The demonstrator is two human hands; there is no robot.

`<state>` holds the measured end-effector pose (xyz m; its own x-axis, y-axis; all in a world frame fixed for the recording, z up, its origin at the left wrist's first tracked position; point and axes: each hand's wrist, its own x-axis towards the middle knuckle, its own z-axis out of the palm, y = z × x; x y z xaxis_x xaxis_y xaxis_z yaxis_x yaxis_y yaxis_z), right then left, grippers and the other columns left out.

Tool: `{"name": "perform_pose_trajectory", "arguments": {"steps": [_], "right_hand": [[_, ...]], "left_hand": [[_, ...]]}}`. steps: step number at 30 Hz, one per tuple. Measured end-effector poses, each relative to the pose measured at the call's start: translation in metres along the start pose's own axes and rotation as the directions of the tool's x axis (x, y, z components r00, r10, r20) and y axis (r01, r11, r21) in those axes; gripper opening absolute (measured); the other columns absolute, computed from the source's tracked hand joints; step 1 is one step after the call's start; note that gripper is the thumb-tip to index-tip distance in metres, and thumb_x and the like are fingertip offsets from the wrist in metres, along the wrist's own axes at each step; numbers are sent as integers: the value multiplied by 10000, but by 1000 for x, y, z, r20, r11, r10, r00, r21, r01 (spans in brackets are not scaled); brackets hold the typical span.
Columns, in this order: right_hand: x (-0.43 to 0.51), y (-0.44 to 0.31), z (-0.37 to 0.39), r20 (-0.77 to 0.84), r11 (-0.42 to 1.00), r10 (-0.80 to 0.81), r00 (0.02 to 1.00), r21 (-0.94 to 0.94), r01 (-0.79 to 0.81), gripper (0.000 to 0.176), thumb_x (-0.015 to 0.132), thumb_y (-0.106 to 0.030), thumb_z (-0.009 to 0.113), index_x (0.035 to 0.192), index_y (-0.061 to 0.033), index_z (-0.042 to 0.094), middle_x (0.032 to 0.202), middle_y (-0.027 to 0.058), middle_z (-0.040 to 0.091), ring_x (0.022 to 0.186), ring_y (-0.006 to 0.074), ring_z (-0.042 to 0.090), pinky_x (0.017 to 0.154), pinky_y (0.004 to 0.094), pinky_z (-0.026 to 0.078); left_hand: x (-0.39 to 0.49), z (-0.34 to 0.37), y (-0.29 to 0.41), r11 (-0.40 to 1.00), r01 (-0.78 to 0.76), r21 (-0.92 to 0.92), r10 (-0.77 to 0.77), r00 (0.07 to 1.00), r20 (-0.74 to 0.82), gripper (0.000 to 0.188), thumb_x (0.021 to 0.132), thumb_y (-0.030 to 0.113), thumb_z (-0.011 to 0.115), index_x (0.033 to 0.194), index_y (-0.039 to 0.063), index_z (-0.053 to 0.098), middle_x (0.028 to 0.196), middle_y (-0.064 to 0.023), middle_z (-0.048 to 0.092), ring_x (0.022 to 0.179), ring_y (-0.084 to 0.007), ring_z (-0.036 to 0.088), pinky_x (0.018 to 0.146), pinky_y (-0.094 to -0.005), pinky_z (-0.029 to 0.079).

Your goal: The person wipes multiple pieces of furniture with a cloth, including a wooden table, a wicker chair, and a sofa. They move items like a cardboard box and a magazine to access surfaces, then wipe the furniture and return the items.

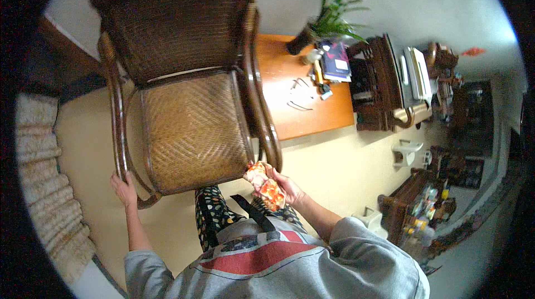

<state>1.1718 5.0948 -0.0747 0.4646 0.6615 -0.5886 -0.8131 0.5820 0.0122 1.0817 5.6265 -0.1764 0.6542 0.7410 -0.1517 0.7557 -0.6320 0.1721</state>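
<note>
A dark rattan armchair [194, 127] with a woven seat stands right in front of me. My left hand [124, 189] is on the front of its left armrest [119, 132], fingers wrapped over the wood. In my right hand [289, 188] is a pale, elongated thing with orange-red patches, apparently a topped flatbread [266, 186]. I hold it near the front right corner of the seat, close to the curved end of the right armrest [272, 153]. The fingers beneath the flatbread are partly hidden.
Right of the chair, an orange-brown wooden table [322, 119] bears eyeglasses [300, 94], books [335, 60] and a potted plant [307, 38]. Beyond are dark wooden furniture [378, 86] and white plastic stools [405, 153]. A pleated curtain [46, 165] hangs at the left.
</note>
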Motion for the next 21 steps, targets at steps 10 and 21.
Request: {"name": "perform_pose_trajectory", "arguments": {"steps": [10, 21], "right_hand": [[-254, -63, -252, -303, 759, -500, 811, 297, 579, 458, 974, -304, 485, 1353, -52, 432, 1319, 174, 531, 1129, 340, 576, 980, 497, 467], [-264, -136, -316, -465, 705, -544, 698, 198, 681, 421, 977, -216, 484, 1366, -66, 427, 1292, 174, 544, 1146, 324, 555, 975, 495, 458]], "left_hand": [[-322, 54, 268, 724, -501, -474, 457, 863, -214, 348, 800, 20, 606, 1136, -9, 524, 1241, -186, 481, 1197, -343, 443, 1021, -424, 352], [-375, 101, 488, 681, -154, -716, 683, 486, 545, 184, 896, 148, 612, 1002, -2, 623, 848, -91, 658, 771, -170, 640, 718, -320, 523]]}}
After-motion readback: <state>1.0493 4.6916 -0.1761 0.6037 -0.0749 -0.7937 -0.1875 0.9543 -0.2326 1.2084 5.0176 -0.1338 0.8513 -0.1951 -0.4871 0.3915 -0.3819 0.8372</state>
